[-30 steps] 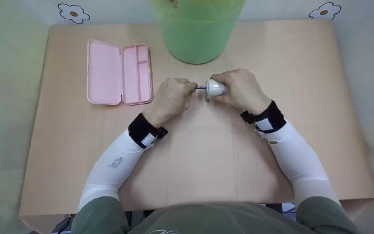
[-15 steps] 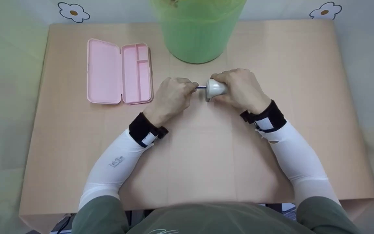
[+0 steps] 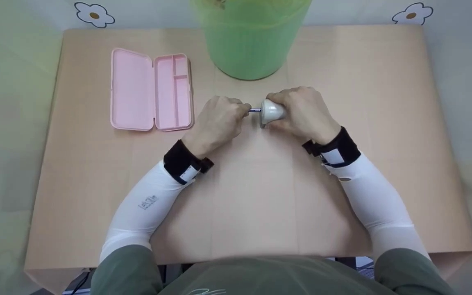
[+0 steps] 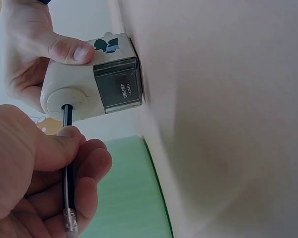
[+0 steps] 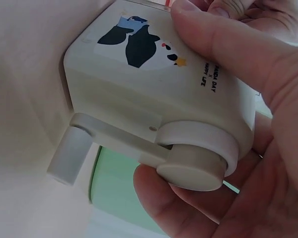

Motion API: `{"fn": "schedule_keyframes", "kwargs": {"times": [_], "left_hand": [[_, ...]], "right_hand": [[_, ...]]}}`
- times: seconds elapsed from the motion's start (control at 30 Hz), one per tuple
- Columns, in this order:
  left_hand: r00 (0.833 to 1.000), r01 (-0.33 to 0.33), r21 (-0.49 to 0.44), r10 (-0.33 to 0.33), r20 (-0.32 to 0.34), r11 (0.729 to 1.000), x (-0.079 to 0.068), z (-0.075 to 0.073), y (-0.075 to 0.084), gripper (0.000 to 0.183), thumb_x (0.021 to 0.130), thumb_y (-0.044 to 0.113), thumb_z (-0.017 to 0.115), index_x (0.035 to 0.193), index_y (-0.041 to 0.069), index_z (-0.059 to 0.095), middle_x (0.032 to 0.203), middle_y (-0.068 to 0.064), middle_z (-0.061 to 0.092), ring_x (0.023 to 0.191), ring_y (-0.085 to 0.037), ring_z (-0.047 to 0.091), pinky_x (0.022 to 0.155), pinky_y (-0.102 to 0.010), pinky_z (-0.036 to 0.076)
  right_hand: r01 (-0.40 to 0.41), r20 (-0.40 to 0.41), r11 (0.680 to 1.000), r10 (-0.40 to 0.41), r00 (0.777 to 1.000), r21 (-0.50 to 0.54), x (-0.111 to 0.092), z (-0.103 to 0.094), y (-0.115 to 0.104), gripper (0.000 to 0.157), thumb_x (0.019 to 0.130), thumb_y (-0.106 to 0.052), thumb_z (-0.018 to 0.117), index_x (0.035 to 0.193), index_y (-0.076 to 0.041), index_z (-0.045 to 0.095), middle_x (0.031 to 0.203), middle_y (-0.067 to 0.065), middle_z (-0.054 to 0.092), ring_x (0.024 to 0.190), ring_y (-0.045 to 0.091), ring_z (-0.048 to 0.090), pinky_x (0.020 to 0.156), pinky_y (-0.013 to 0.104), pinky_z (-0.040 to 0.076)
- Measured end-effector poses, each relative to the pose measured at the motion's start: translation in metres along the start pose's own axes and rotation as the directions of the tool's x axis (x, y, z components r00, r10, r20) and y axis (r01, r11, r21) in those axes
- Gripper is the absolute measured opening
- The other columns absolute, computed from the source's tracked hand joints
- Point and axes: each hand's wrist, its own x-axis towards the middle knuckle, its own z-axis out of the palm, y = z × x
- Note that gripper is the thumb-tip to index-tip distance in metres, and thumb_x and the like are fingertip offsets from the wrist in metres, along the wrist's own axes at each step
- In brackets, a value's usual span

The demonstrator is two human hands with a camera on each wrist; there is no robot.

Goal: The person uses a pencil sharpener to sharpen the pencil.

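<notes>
My left hand (image 3: pixel 219 123) pinches a dark pencil (image 4: pixel 68 183) between thumb and fingers, its ferrule end lying along the palm. The pencil's front end sits inside the round hole of a white crank pencil sharpener (image 3: pixel 272 111), so its tip is hidden. With thumb and fingers around the body, my right hand (image 3: pixel 303 114) grips the sharpener on the table. A dark shavings drawer (image 4: pixel 120 85) shows on the pencil side in the left wrist view. In the right wrist view, the crank handle (image 5: pixel 124 141) is on the opposite side, below a panda print (image 5: pixel 144 44).
A pink pencil case (image 3: pixel 131 92) lies with its lid open, left of my left hand; its compartments hold nothing. Behind both hands stands a green bin (image 3: pixel 248 53) with a yellowish liner. The table (image 3: pixel 252 205) is covered in beige, its near edge by my body.
</notes>
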Motion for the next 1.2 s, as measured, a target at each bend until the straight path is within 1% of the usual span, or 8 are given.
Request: {"fn": "schedule_keyframes", "kwargs": {"times": [0.4,0.57,0.7,0.8,0.9,0.97,1.07,1.2], "left_hand": [[1.0,0.002,0.038,-0.003,0.025,0.999,0.002,-0.004,0.003,0.02,0.105,0.002,0.067,0.094,0.001,0.083,0.081,-0.013,0.08,0.069,-0.031,0.075,0.064,-0.05,0.065],[0.997,0.045,0.014,-0.046,0.054,0.999,0.004,-0.007,0.004,0.017,0.106,0.007,0.07,0.099,0.002,0.084,0.09,-0.013,0.083,0.079,-0.034,0.08,0.071,-0.051,0.067],[0.988,0.098,-0.017,-0.095,0.119,0.995,0.006,-0.011,0.005,0.014,0.107,0.013,0.071,0.107,0.003,0.08,0.095,-0.014,0.08,0.084,-0.032,0.076,0.076,-0.051,0.066],[0.983,0.115,-0.04,-0.108,0.151,0.993,0.007,-0.015,0.007,0.028,0.104,0.025,0.076,0.122,0.002,0.076,0.105,-0.015,0.079,0.088,-0.031,0.072,0.08,-0.052,0.066],[0.988,0.095,-0.073,-0.085,0.129,0.993,0.01,-0.019,0.01,0.051,0.101,0.035,0.081,0.137,0.001,0.072,0.122,-0.016,0.08,0.103,-0.032,0.077,0.09,-0.052,0.068],[0.993,0.072,-0.095,-0.062,0.102,0.993,0.012,-0.02,0.012,0.059,0.1,0.039,0.083,0.142,0.001,0.07,0.131,-0.016,0.079,0.113,-0.032,0.078,0.097,-0.051,0.068],[0.996,0.05,-0.101,-0.042,0.079,0.994,0.016,-0.022,0.018,0.058,0.1,0.039,0.084,0.142,0.002,0.071,0.135,-0.014,0.079,0.121,-0.031,0.077,0.102,-0.049,0.067],[0.992,0.066,-0.072,-0.057,0.113,0.995,0.022,-0.021,0.025,0.055,0.101,0.035,0.082,0.143,0.002,0.071,0.137,-0.014,0.077,0.124,-0.031,0.075,0.104,-0.047,0.067]], "right_hand": [[0.007,0.007,1.0,-0.007,1.0,-0.022,0.0,0.0,0.0,0.044,0.079,-0.038,0.102,0.112,-0.015,0.083,0.098,0.008,0.085,0.086,0.034,0.079,0.077,0.056,0.06],[0.014,-0.007,1.0,-0.014,1.0,-0.005,0.0,0.0,0.002,0.042,0.078,-0.036,0.103,0.11,-0.016,0.084,0.097,0.007,0.085,0.086,0.032,0.079,0.074,0.055,0.06],[0.028,-0.001,1.0,-0.028,1.0,0.006,0.001,0.002,0.003,0.045,0.078,-0.034,0.102,0.115,-0.015,0.084,0.101,0.008,0.085,0.09,0.032,0.079,0.078,0.056,0.061],[0.025,0.021,1.0,-0.026,0.999,0.016,0.002,0.0,0.004,0.053,0.077,-0.033,0.104,0.121,-0.013,0.083,0.107,0.01,0.086,0.095,0.033,0.081,0.084,0.057,0.063],[0.01,0.048,0.999,-0.012,0.999,0.039,0.002,-0.005,0.005,0.065,0.073,-0.031,0.107,0.129,-0.011,0.081,0.115,0.012,0.087,0.103,0.034,0.082,0.091,0.058,0.065],[0.002,0.063,0.999,-0.006,0.998,0.053,0.001,-0.009,0.006,0.071,0.072,-0.031,0.108,0.133,-0.009,0.08,0.12,0.013,0.086,0.107,0.035,0.083,0.095,0.058,0.065],[-0.008,0.085,0.998,0.002,0.996,0.067,0.001,-0.012,0.008,0.072,0.073,-0.029,0.107,0.135,-0.006,0.08,0.123,0.015,0.086,0.11,0.037,0.083,0.098,0.058,0.065],[-0.049,0.127,0.997,0.041,0.991,0.059,-0.003,-0.019,0.015,0.065,0.073,-0.025,0.106,0.13,-0.007,0.081,0.119,0.015,0.086,0.106,0.038,0.082,0.095,0.058,0.065]]}}
